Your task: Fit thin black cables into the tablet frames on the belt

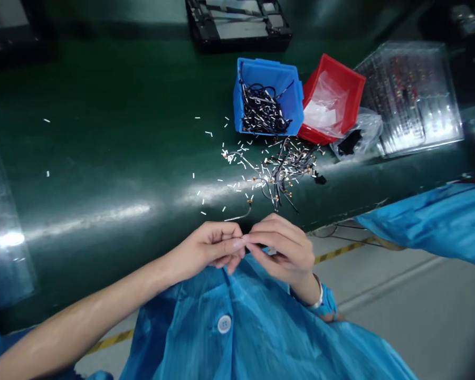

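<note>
Fingertips meet just in front of my body, at the near edge of the green table. My left hand point(217, 245) is closed in a pinch, thumb against the fingers. Touching it, my right hand point(283, 245) pinches at the same spot; whatever sits between the fingertips is too small or hidden to make out. Just beyond the hands, a short thin cable point(243, 215) with a gold-coloured end lies by my left knuckles; I cannot tell if it touches them. Farther out is a loose pile of dark cables point(281, 171), with many small white sleeve-like pieces point(237, 184) scattered around.
A blue bin point(296, 113) holds dark short cables. Beside it stand a red bin point(350, 92) with clear plastic inside, a plastic bag point(366, 132) and clear trays point(423, 100). A black fixture point(241, 45) is at the back. Another person's blue sleeve point(431, 221) reaches in at right.
</note>
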`<state>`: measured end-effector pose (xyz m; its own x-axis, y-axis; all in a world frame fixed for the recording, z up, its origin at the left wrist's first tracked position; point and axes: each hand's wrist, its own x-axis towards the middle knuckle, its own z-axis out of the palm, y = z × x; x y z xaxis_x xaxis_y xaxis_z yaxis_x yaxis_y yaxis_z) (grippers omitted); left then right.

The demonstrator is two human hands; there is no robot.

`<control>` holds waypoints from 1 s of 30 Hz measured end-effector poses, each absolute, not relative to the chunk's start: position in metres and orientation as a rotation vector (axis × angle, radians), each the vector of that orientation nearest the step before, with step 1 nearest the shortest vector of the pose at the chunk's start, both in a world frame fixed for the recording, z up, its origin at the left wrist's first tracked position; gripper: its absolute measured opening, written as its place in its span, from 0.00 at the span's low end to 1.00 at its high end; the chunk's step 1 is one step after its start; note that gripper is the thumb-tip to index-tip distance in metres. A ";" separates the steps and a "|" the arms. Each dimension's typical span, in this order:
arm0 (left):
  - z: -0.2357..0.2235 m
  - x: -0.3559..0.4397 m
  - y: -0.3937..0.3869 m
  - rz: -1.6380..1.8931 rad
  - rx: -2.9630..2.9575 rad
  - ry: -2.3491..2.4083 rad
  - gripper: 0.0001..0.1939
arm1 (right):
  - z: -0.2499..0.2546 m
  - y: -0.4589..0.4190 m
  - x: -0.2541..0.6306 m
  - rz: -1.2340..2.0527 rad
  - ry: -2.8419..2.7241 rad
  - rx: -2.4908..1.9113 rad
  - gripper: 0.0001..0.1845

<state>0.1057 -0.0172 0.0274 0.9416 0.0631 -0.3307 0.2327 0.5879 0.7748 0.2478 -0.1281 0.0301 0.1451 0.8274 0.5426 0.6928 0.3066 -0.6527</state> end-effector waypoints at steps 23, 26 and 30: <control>0.016 0.105 -0.037 0.511 2.092 0.385 0.20 | 0.016 -0.130 0.262 -0.073 -1.480 -1.664 0.16; 0.006 0.105 -0.042 0.406 2.561 0.279 0.22 | 0.011 -0.120 0.288 0.011 -1.555 -1.703 0.10; -0.003 0.104 -0.044 0.260 2.831 0.183 0.24 | 0.004 -0.108 0.306 0.077 -1.744 -1.641 0.07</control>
